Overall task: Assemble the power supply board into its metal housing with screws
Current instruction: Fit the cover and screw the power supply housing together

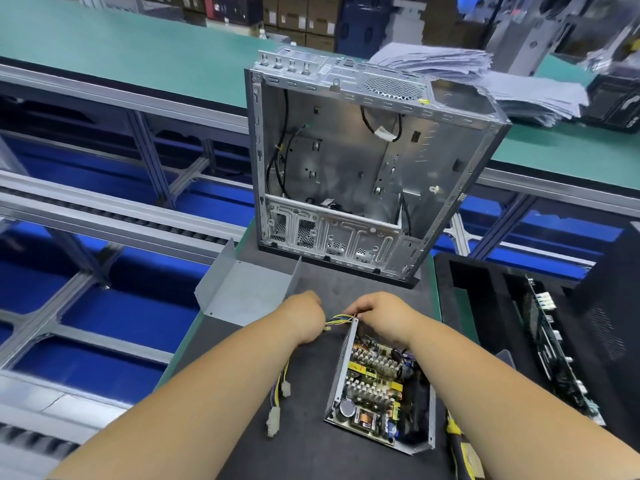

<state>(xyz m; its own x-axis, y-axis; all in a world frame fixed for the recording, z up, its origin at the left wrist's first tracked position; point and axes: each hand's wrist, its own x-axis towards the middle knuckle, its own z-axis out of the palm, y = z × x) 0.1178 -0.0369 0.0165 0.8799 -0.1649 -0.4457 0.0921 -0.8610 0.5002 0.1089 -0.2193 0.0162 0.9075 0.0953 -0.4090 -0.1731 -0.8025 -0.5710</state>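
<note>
Writing: I can read none.
Board: one, seated in its open metal housing on the mat.
Left hand: I cannot tell its fingers.
Right hand: pinching the wire bundle.
Computer case: one, behind.

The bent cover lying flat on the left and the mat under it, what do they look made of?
The cover looks like thin sheet metal: dull grey, matte, with crisp folded-up sides. The mat seems rubber or foam, dark and without shine, though the picture cannot settle which.
</note>
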